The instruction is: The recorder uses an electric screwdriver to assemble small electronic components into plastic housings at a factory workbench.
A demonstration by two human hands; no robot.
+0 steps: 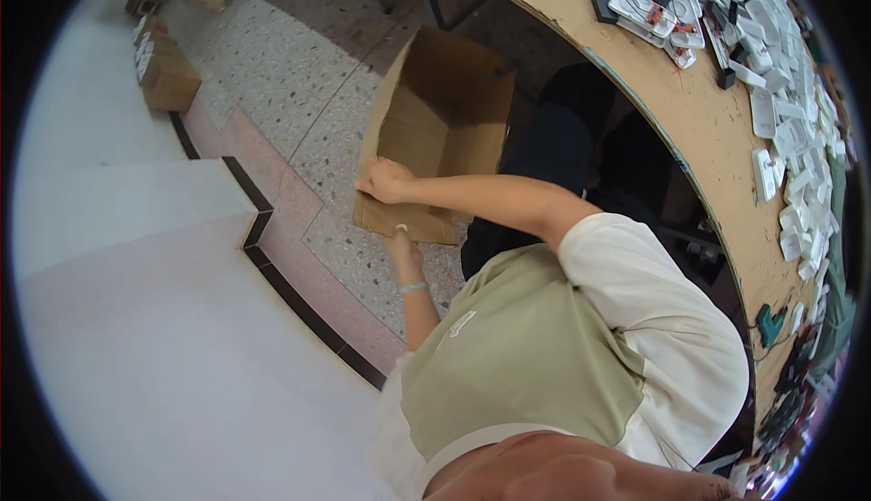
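Observation:
A large brown cardboard box (417,120) stands tilted on the floor beside my legs, its open side facing up and showing bare cardboard inside. My right hand (387,181) reaches across my body, its fingers closed round the box's left edge close to the near corner. Lower down, my left hand (402,244), with a pale band at the wrist, holds the near edge of the same box. The left thumb lies over the cardboard, while the other left fingers are mostly hidden.
A curved wooden workbench (671,102) runs along my right, with many white plastic casings (794,138) heaped on it and a green tool (771,324) farther down. A white wall (181,338) stands left. More cardboard boxes (170,74) sit at the far left, on speckled flooring (272,74).

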